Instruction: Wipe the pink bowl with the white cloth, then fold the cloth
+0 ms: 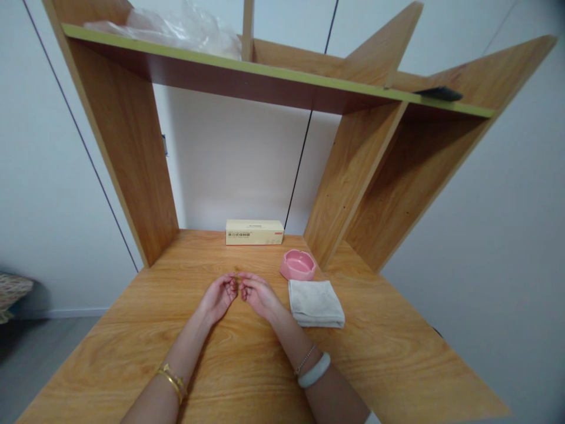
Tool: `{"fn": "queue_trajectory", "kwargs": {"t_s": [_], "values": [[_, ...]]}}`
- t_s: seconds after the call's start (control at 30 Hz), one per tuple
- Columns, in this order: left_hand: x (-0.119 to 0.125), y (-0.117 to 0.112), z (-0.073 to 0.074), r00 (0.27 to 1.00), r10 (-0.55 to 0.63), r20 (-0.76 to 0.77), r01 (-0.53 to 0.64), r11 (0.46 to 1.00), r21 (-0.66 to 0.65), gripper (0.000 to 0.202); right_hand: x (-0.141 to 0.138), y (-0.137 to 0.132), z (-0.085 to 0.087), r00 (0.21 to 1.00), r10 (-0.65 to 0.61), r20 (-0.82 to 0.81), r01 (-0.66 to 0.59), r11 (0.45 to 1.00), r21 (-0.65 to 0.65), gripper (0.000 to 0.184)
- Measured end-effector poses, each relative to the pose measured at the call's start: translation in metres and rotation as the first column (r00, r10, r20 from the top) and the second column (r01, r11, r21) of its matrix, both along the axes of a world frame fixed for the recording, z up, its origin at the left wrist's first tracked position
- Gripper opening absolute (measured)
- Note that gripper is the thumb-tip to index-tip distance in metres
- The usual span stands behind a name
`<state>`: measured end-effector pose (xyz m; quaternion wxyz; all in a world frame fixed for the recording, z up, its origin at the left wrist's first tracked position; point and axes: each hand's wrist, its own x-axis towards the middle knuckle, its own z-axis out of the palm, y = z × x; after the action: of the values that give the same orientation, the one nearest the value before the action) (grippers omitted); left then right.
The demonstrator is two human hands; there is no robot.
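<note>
My left hand (219,298) and my right hand (257,293) meet over the middle of the wooden desk (233,365), fingertips almost touching. Both are closed in a pinch, with the fingers curled inward. Between the fingertips shows a tiny yellowish thing (238,278), too small for me to tell its kind. To the right of my right hand lies a folded grey cloth (315,301). Just behind the cloth stands a pink bowl (298,265) with a wavy rim. Bracelets circle both forearms.
A cream-coloured long box (255,233) with printed writing stands at the back of the desk. Wooden side panels (128,141) and an upper shelf (282,69) frame the desk. On that shelf lie a clear plastic bag (185,32) and a dark flat object (439,93).
</note>
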<state>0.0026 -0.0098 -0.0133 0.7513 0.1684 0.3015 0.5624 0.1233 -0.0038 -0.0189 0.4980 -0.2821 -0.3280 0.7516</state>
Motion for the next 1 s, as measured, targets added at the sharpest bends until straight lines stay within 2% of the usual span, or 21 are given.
{"fn": "queue_trajectory", "kwargs": {"t_s": [0.6,1.0], "values": [[0.0001,0.0011,-0.0015,1.0,-0.004,0.019,0.004,1.0,-0.002,0.013,0.0,-0.0009,0.0,0.999,-0.022,0.023,0.023,1.0,-0.007,0.023],[0.0009,-0.0012,-0.0001,0.999,-0.019,-0.025,0.02,0.999,0.026,0.013,-0.0016,-0.0045,0.0025,1.0,0.021,0.022,-0.02,1.0,-0.023,0.024]]}}
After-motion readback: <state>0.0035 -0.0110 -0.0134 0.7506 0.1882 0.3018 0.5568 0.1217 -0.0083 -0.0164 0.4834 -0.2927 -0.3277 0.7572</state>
